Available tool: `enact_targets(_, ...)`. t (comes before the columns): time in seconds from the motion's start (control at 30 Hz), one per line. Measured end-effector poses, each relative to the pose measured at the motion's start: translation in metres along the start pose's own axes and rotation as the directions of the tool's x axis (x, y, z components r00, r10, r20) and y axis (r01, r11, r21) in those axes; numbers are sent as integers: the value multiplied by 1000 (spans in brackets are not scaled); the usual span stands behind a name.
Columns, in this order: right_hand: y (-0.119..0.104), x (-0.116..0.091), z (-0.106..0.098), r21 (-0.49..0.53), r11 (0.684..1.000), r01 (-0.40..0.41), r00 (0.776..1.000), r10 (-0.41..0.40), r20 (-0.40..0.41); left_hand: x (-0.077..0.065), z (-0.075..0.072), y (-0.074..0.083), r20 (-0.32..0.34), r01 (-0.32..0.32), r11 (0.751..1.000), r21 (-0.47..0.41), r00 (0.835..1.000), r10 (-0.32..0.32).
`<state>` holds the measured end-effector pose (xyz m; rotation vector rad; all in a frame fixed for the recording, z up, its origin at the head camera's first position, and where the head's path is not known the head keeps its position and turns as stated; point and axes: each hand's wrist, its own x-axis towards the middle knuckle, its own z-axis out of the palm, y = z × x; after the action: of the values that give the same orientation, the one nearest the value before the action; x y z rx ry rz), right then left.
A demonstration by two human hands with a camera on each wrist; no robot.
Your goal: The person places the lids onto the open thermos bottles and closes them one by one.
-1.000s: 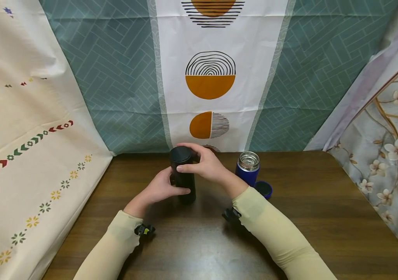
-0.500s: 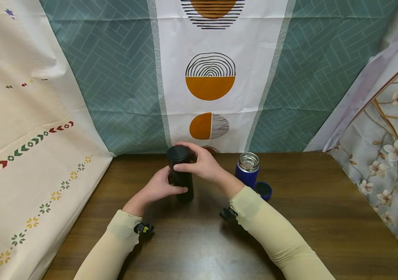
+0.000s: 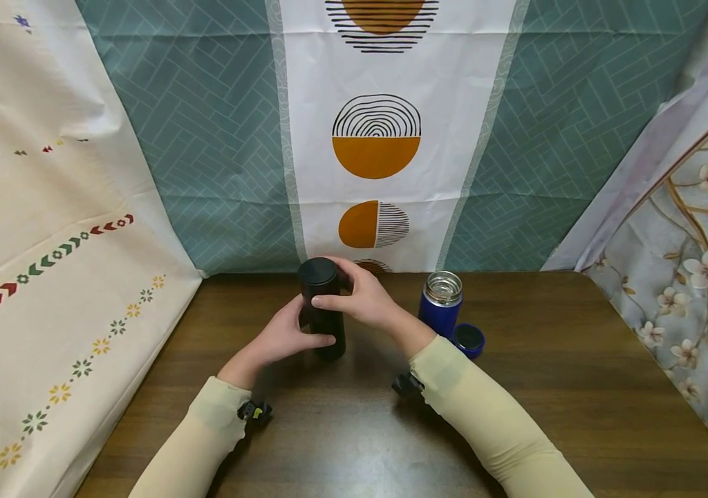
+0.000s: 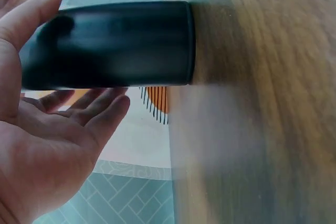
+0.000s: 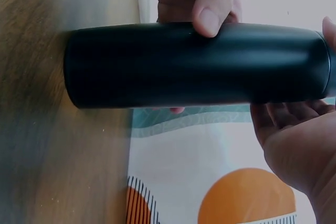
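Note:
A black thermos bottle (image 3: 328, 324) with a closed lid (image 3: 319, 271) stands upright on the wooden table, left of centre. My left hand (image 3: 282, 333) grips its body, thumb across the near side. Higher up, my right hand (image 3: 363, 297) holds it around the top, just under or at the lid; its far fingers are partly hidden. In the left wrist view the base of the bottle (image 4: 131, 45) meets the tabletop. The right wrist view has the left thumb (image 5: 210, 22) lying on the bottle's side.
To the right stands an uncovered blue thermos (image 3: 438, 311) with a steel mouth. A blue lid (image 3: 469, 339) lies beside it on the table (image 3: 354, 429). Patterned cloths hang behind and at both sides, with a teal and white one (image 3: 223, 173) at the table's back edge.
The black thermos bottle and both hands have shifted very slightly left since a second ago. Both hands keep their hold. The blue thermos and its lid stay put.

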<state>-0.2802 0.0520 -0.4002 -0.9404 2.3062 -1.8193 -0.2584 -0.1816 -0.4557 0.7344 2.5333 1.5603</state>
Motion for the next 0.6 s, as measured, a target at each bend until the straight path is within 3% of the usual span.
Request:
enact_targets(0.2, 4, -11, -3, -46, 999, 2, 1000, -3, -21, -8, 3, -2, -28, -25, 999, 35, 999, 26)
enact_targets(0.43, 10, -31, -9, -65, 998, 13, 1000, -13, 0, -23, 5, -2, -36, 51, 991, 123, 998, -46)
enact_targets(0.6, 12, -48, -13, -105, 994, 23, 1000, -21, 13, -33, 5, 2, -8, 110, 978, 178, 994, -111)
